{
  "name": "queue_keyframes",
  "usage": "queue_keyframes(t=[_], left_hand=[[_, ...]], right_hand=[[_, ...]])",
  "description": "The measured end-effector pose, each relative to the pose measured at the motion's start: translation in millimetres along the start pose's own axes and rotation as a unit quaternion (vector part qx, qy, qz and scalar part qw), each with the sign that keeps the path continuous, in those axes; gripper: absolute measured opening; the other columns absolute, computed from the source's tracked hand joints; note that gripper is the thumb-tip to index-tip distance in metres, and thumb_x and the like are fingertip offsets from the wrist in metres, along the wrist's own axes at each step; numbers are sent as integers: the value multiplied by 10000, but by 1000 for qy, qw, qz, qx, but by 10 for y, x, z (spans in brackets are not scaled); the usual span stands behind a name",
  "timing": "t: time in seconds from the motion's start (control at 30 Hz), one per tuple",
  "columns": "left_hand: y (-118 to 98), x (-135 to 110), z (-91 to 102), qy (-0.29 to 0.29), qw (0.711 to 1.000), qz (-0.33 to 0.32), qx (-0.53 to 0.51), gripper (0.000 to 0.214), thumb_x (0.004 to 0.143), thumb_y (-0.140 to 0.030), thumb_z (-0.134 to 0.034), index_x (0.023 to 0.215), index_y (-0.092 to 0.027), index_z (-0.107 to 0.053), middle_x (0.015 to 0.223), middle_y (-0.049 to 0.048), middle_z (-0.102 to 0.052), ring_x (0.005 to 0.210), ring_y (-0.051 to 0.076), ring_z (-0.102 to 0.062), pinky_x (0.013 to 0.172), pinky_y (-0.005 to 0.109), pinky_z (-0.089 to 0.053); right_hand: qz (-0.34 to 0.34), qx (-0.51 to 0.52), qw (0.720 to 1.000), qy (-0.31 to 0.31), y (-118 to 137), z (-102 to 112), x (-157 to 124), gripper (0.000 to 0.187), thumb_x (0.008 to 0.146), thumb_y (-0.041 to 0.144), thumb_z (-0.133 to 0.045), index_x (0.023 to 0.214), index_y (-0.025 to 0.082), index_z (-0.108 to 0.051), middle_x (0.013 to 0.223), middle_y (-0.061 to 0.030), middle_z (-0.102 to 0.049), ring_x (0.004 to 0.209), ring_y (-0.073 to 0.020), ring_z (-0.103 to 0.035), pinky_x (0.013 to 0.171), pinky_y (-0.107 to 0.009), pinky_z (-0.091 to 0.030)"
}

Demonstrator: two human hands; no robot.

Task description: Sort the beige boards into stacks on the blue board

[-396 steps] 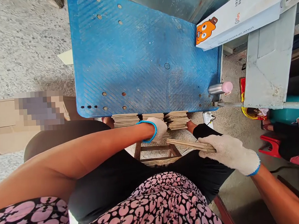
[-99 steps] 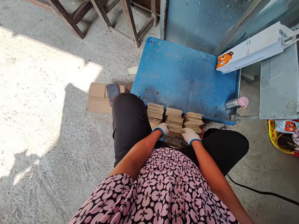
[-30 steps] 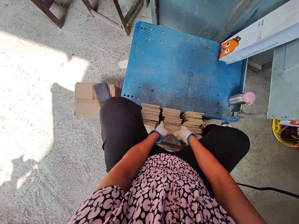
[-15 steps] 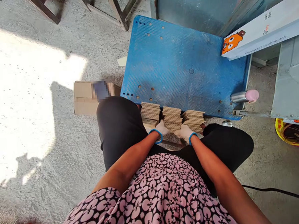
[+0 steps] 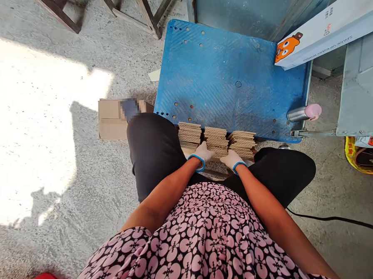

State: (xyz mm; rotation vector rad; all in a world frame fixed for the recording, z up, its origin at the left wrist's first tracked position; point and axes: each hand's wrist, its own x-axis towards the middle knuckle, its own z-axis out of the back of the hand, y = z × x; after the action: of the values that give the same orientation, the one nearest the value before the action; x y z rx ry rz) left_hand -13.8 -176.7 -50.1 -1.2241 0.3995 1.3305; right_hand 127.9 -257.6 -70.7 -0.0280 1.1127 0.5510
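Observation:
Three stacks of thin brown wooden boards stand side by side between my knees: a left stack, a middle stack and a right stack. Both hands wear white gloves with blue cuffs. My left hand presses against the near left side of the middle stack. My right hand grips its near right side. The fingers of both hands curl round the bottom boards. The stacks rest against the near edge of a blue plastic pallet.
A cardboard box lies left of my knee. A steel flask with a pink cap lies on the pallet's right corner. A white carton with an orange cartoon leans at top right. A grey metal unit and a black cable are at right.
The view has shifted a little between frames. My hands have stayed on the middle stack, with the left hand slightly further up its side.

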Motion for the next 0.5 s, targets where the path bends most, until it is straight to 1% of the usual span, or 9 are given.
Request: queue_keyframes(t=[0.07, 0.17, 0.23, 0.3, 0.33, 0.4, 0.43, 0.5], left_hand=[[17, -71, 49, -37, 999, -32, 5, 402, 860, -230, -660, 1238, -122, -570, 1206, 140, -696, 1090, 257, -658, 908, 284, -494], [77, -167, 105, -103, 992, -71, -1, 378, 872, -227, -622, 1241, -148, -598, 1222, 118, -697, 1122, 245, -655, 947, 286, -491], [116, -197, 163, -129, 989, -66, -7, 390, 876, -225, -602, 1260, -157, -607, 1198, 98, -714, 1100, 233, -671, 943, 283, -503], [134, -202, 279, -145, 988, -57, 10, 474, 887, -243, -594, 1352, -148, -574, 1263, 103, -704, 1139, 229, -669, 966, 276, -503], [132, -200, 365, -145, 987, -59, 42, 531, 899, -260, -592, 1412, -134, -537, 1336, 118, -675, 1195, 228, -651, 996, 266, -491], [114, -205, 582, -130, 979, -74, 141, 589, 923, -275, -580, 1481, -108, -489, 1456, 140, -600, 1308, 221, -591, 1056, 238, -448], [103, -214, 699, -112, 971, -81, 197, 568, 931, -266, -572, 1472, -104, -511, 1467, 143, -593, 1332, 222, -574, 1071, 231, -434], [93, -245, 908, -87, 958, -80, 262, 452, 907, -198, -592, 1346, -98, -638, 1379, 154, -657, 1304, 252, -596, 1069, 262, -442]], right_hand=[[1, -38, 999, -17, 3, 56, -76, 410, 784, 266, -691, 1160, 104, -664, 1214, -226, -686, 1114, -345, -648, 891, -374, -501], [20, -65, 997, -37, 24, 145, -187, 460, 845, 335, -621, 1253, 124, -650, 1292, -214, -666, 1163, -350, -635, 909, -382, -502], [41, -70, 996, -49, 52, 200, -251, 457, 883, 356, -562, 1281, 150, -648, 1298, -186, -674, 1161, -333, -641, 909, -377, -505], [61, -72, 994, -59, 90, 248, -310, 465, 901, 371, -523, 1296, 159, -648, 1278, -173, -688, 1152, -332, -646, 907, -386, -508], [70, -73, 993, -63, 111, 267, -339, 479, 904, 383, -514, 1307, 161, -645, 1274, -170, -691, 1148, -335, -648, 908, -392, -508], [88, -73, 991, -68, 153, 289, -397, 518, 909, 419, -506, 1348, 173, -631, 1304, -158, -683, 1151, -331, -649, 920, -394, -505], [99, -71, 990, -69, 172, 290, -425, 535, 912, 436, -505, 1370, 186, -622, 1333, -145, -673, 1159, -322, -648, 931, -385, -502], [119, -72, 988, -64, 203, 272, -471, 559, 923, 456, -497, 1415, 211, -598, 1386, -114, -653, 1191, -295, -641, 955, -358, -493]])
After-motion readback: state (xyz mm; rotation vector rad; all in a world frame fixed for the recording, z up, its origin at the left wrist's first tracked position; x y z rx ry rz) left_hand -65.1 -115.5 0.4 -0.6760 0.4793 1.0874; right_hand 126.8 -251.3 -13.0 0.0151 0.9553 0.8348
